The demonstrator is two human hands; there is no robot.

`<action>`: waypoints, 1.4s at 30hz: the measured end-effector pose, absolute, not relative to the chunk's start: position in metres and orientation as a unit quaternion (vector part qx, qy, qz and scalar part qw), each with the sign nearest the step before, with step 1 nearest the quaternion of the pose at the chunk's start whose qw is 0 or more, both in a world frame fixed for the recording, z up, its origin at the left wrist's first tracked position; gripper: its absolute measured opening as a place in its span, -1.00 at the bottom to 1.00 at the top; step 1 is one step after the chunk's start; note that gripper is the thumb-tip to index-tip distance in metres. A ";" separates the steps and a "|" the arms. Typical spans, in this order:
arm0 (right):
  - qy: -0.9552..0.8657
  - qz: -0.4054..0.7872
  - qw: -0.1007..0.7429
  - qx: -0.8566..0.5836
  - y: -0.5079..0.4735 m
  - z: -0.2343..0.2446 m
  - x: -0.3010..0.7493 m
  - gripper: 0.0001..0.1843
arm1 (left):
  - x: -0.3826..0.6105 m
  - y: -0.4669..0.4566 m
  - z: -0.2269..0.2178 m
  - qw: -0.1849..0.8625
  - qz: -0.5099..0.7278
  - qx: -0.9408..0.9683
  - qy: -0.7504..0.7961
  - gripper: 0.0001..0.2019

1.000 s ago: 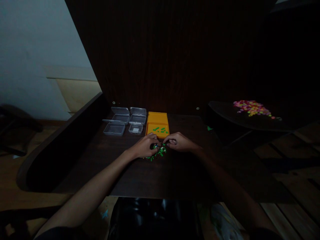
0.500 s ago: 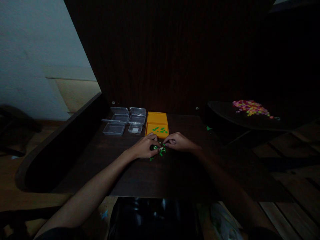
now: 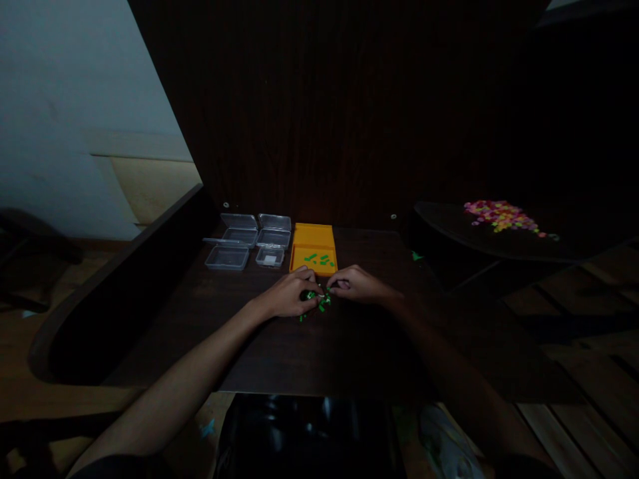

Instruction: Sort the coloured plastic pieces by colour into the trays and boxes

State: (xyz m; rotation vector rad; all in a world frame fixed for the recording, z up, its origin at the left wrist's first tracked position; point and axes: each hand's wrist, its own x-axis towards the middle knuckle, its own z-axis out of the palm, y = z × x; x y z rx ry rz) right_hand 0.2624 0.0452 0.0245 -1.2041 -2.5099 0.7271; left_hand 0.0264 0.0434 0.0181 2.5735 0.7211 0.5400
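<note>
A small pile of green and white pieces (image 3: pixel 323 303) lies on the dark wooden table in front of me. My left hand (image 3: pixel 292 293) rests at the pile's left side, thumb and fingers curved apart around some pieces. From the right, my right hand (image 3: pixel 355 285) reaches to the pile with its fingertips pinched together. A tiny green piece shows at those fingertips. Just beyond the hands stands an opened yellow box (image 3: pixel 313 234), with several green pieces lying in its near half. The dim light hides finer detail.
Several clear plastic boxes with raised lids, among them a front-left box (image 3: pixel 227 258), stand left of the yellow box. A heap of pink and yellow pieces (image 3: pixel 502 216) lies on a dark shelf at right. A dark panel (image 3: pixel 319 120) rises behind the table.
My right hand's fingertips have shifted very slightly at the pile's edge, and a green piece now shows by them. The left hand has hardly moved.
</note>
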 end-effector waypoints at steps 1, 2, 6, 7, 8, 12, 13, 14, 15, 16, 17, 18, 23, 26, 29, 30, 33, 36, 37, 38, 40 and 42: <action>-0.865 0.245 0.124 -0.419 0.045 0.026 0.262 -0.80 | 0.027 0.043 0.018 0.206 0.198 0.922 0.262 -0.80; -0.866 0.239 0.115 -0.424 0.044 0.027 0.262 -0.81 | 0.027 0.044 0.018 0.206 0.202 0.920 0.265 -0.79; -0.865 0.219 0.071 -0.447 0.041 0.032 0.259 -0.85 | 0.027 0.046 0.015 0.193 0.203 0.920 0.274 -0.79; -0.864 0.217 0.064 -0.450 0.041 0.033 0.258 -0.85 | 0.027 0.046 0.015 0.190 0.204 0.920 0.274 -0.81; -0.863 0.215 0.058 -0.453 0.040 0.034 0.257 -0.85 | 0.027 0.047 0.014 0.189 0.206 0.920 0.274 -0.82; -0.859 0.208 0.050 -0.465 0.039 0.034 0.255 -0.86 | 0.026 0.048 0.014 0.184 0.206 0.919 0.281 -0.83; -0.858 0.212 0.055 -0.465 0.039 0.034 0.256 -0.86 | 0.026 0.048 0.014 0.183 0.205 0.919 0.283 -0.83; -0.857 0.220 0.067 -0.461 0.040 0.033 0.256 -0.86 | 0.026 0.048 0.015 0.182 0.205 0.919 0.284 -0.83; -0.856 0.233 0.086 -0.453 0.041 0.032 0.257 -0.87 | 0.026 0.048 0.015 0.182 0.209 0.918 0.283 -0.83; -0.853 0.251 0.113 -0.444 0.042 0.031 0.257 -0.87 | 0.026 0.048 0.016 0.182 0.219 0.916 0.283 -0.82; -0.846 0.273 0.146 -0.434 0.044 0.030 0.257 -0.86 | 0.026 0.048 0.015 0.182 0.234 0.912 0.284 -0.82; -0.834 0.300 0.183 -0.425 0.046 0.029 0.256 -0.84 | 0.026 0.048 0.015 0.180 0.253 0.906 0.287 -0.81; -0.734 0.459 0.294 -0.406 0.053 0.030 0.244 -0.63 | 0.027 0.051 0.013 0.151 0.348 0.874 0.304 -0.79; -0.697 0.505 0.324 -0.392 0.056 0.030 0.233 -0.57 | 0.025 0.053 0.012 0.121 0.368 0.872 0.299 -0.81; -0.671 0.528 0.345 -0.390 0.057 0.029 0.225 -0.55 | 0.023 0.053 0.013 0.083 0.393 0.864 0.304 -0.84; -0.662 0.535 0.349 -0.393 0.057 0.029 0.224 -0.54 | 0.023 0.052 0.014 0.074 0.401 0.860 0.306 -0.85; -0.633 0.552 0.360 -0.407 0.057 0.028 0.221 -0.52 | 0.023 0.050 0.016 0.064 0.407 0.859 0.303 -0.85; -0.604 0.560 0.380 -0.420 0.055 0.028 0.219 -0.49 | 0.025 0.048 0.017 0.072 0.414 0.856 0.301 -0.84; -0.595 0.562 0.388 -0.423 0.054 0.028 0.218 -0.49 | 0.025 0.048 0.016 0.077 0.424 0.850 0.303 -0.84; -0.585 0.564 0.398 -0.426 0.053 0.029 0.218 -0.48 | 0.026 0.048 0.016 0.084 0.436 0.842 0.305 -0.85; -0.566 0.567 0.414 -0.432 0.052 0.031 0.218 -0.47 | 0.028 0.048 0.016 0.101 0.462 0.825 0.310 -0.87; -0.557 0.573 0.415 -0.435 0.051 0.032 0.218 -0.47 | 0.029 0.049 0.016 0.117 0.479 0.812 0.313 -0.88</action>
